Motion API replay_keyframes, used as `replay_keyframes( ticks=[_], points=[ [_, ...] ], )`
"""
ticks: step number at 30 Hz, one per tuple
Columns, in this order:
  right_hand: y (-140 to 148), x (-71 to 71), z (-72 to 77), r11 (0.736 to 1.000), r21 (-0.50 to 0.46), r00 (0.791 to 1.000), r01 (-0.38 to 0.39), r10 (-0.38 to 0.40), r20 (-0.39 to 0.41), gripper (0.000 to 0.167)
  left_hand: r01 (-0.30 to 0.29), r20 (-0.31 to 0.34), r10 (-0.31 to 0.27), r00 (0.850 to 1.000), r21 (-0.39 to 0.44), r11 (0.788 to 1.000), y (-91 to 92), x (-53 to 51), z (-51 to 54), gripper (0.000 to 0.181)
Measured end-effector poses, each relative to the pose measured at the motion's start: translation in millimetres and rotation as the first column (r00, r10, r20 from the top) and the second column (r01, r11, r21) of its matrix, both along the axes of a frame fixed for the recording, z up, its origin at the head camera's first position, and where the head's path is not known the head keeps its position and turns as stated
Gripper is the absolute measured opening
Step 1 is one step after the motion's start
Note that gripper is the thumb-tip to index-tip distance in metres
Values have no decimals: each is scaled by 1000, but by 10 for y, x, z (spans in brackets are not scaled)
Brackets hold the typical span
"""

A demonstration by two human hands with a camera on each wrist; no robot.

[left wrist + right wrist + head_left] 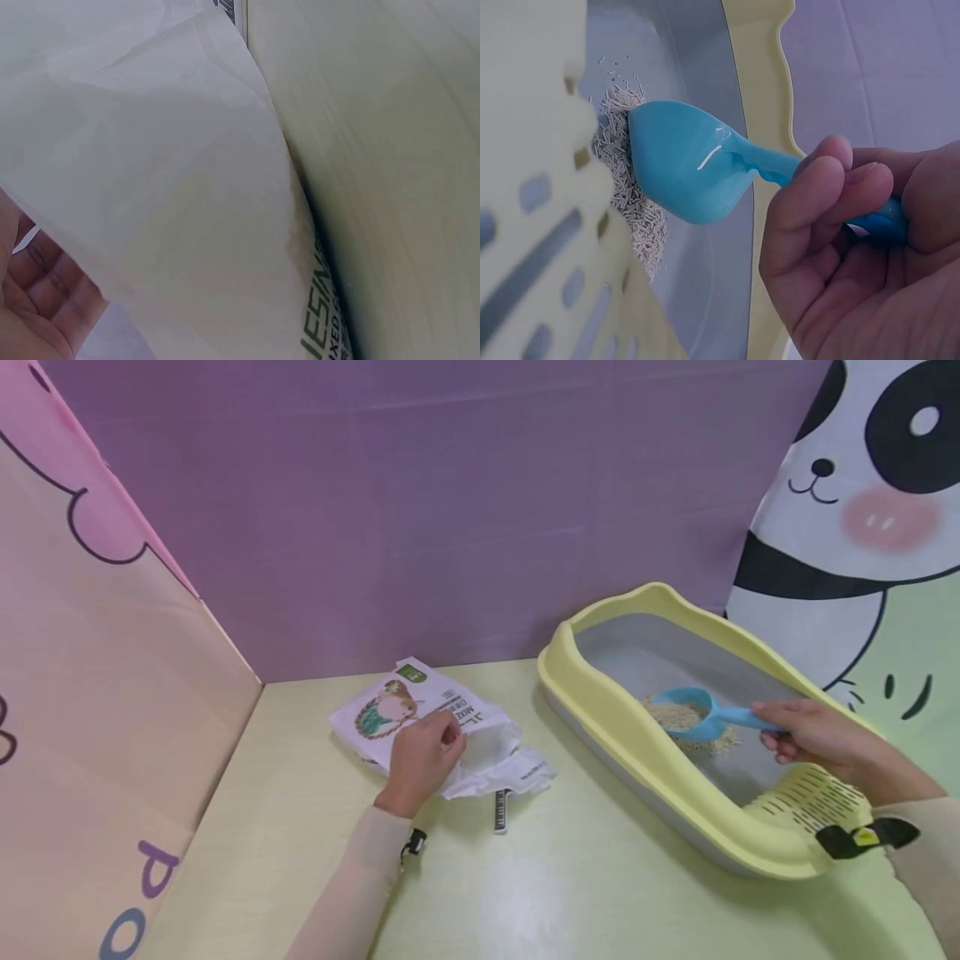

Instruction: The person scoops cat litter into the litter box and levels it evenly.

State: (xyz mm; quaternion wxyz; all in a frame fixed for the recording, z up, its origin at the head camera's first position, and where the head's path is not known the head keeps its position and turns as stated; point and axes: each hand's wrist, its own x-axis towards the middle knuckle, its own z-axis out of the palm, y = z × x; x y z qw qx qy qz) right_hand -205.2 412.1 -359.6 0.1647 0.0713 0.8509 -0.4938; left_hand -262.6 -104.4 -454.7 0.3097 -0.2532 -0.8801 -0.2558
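Note:
My right hand (813, 735) grips the handle of a blue scoop (738, 717) over the litter box (600, 714), which has a yellow rim and a grey base. In the right wrist view the bowl of the scoop (690, 165) touches a small heap of pale, stick-like litter pellets (641, 225). My left hand (423, 756) holds the edge of a white printed litter bag (487, 747) lying on the table, its torn mouth facing right. The left wrist view shows curled fingers (56, 289) partly hidden behind the bag's white film (172, 150).
A slotted yellow panel (813, 797) covers the near end of the litter box. A barcode strip (501, 812) sticks out below the bag on the pale table (517, 893). A purple cloth wall (420, 527) stands behind, with printed panels at both sides.

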Motion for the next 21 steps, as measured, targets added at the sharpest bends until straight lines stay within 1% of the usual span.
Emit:
replay_keyframes(
  ticks=[11,21],
  points=[
    [31,53,24,998,54,999,-36,38,-26,38,-2,16,2,1000,3,1000,0,-3,-17,10],
    [66,70,26,993,101,998,-54,56,-17,38,-7,12,7,1000,1,1000,8,-3,-15,11]
  ],
)
